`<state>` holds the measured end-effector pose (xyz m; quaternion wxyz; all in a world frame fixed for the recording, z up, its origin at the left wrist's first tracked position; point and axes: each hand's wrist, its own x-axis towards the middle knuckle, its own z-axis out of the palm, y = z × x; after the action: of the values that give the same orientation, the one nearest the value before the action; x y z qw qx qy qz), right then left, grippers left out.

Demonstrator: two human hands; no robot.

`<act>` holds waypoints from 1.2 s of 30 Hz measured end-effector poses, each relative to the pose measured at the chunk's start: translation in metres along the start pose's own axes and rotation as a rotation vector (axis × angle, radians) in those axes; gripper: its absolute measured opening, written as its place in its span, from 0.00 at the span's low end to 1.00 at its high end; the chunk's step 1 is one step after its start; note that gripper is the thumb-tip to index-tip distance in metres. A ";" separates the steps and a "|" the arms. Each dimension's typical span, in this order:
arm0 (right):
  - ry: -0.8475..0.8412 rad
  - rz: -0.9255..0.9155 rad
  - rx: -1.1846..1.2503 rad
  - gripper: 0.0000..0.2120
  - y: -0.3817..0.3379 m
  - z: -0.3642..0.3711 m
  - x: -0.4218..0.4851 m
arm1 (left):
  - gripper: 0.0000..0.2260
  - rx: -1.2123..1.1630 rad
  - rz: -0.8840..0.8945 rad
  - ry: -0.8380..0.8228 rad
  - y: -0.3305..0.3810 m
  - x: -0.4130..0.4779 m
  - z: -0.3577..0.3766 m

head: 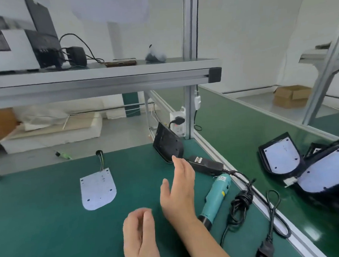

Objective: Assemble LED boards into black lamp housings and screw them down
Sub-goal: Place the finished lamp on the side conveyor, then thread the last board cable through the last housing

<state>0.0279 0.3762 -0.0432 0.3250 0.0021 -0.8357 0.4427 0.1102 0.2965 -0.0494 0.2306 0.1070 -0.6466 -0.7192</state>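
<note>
A white LED board (98, 189) with short wires at its far end lies flat on the green mat, left of centre. An empty black lamp housing (167, 142) leans upright at the back of the mat. My right hand (178, 188) stretches towards it with straight fingers, its fingertips just short of the housing's lower edge, holding nothing. My left hand (140, 236) hovers low in the middle, blurred, its fingers loosely curled and holding nothing. A teal electric screwdriver (216, 198) lies to the right of my right hand.
A black power adapter (206, 164) and coiled cables (243, 201) lie by the mat's right edge. Finished housings with boards (280, 156) are piled on the neighbouring bench. An aluminium shelf (104, 80) overhangs the back, with a socket (177, 122) on the post.
</note>
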 end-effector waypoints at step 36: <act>-0.542 0.409 -0.101 0.31 0.006 -0.013 0.005 | 0.10 1.053 0.375 -0.741 0.011 0.048 -0.025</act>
<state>0.0296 0.3910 -0.0395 -0.0046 -0.0640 -0.8956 0.4401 0.0815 0.2513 -0.0351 0.0315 -0.1628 -0.9553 -0.2449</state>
